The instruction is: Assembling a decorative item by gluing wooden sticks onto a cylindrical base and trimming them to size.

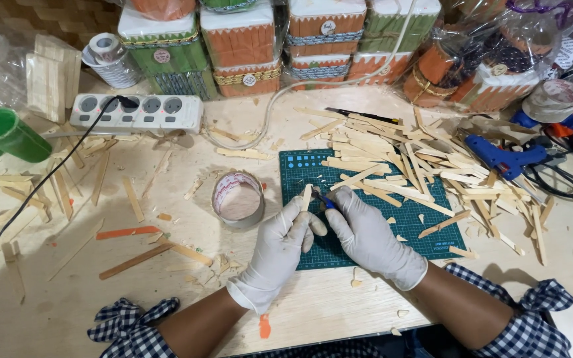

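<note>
We note surroundings: heap of pale flat wooden craft sticks (419,166) covers right part of green gridded cutting mat (306,166); grey tape roll (238,199) just left of mat; white power strip (137,113), green plastic cup (4,134), blue glue gun (502,157) farther out on wooden tabletop (67,292). Both hands white-gloved, side by side over mat. Left hand (280,248) pinches short pale wooden stick (307,197), long axis near upright, pointing away from us. Right hand (366,235) closed around blue-handled blade tool (326,201), tip toward stick.

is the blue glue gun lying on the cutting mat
No, the glue gun lies on the pile of sticks right of the mat, off its edge.
</note>
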